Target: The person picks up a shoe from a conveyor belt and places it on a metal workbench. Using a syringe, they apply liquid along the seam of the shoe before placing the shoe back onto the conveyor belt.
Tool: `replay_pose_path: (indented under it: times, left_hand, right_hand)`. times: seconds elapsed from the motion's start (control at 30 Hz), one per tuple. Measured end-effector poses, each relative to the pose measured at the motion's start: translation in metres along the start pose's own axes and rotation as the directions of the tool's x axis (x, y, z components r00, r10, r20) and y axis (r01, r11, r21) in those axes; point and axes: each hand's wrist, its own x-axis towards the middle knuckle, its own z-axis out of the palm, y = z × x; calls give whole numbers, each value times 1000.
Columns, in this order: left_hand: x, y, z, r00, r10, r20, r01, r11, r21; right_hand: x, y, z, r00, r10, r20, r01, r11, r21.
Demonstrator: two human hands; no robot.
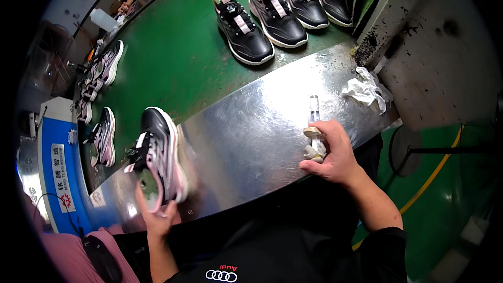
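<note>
My left hand [156,220] is closed round the heel of a black, grey and pink sneaker [162,152], with its green insole showing at the opening. The shoe is tilted over the left part of the metal table edge, its toe pointing away from me. To the right, my right hand [336,149] grips a clear plastic syringe [314,106] by its lower part. A tan disc sits round the syringe, and whitish wrapping shows beside my thumb. The syringe tip points away from me. My right palm hides part of its lower end.
Several finished-looking sneakers [243,36] stand on the green belt [167,47] at the back; more [107,65] line its left side. Crumpled white tissue [367,90] lies on the metal ledge [246,126], by a grey panel [435,47]. A blue and white machine housing [63,173] stands left. Other people are nearby.
</note>
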Motion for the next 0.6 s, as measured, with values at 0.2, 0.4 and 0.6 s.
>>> replay_pose_path:
  times: [0.2,0.4,0.6]
  left_hand:
    - [50,16,-3,967,-224,117,226,553,-802]
    - [164,-67,5,907,-295,300,396,840,-372]
    - [180,-17,22,877,-297,377,446,795,-411]
  right_hand:
    - [-17,-4,-10,991,134,22,-136,985,103]
    - [-22,-9,-20,982,184,-34,-177,973,148]
    - [-20,-24,-40,994,102,47,-101,994,-33]
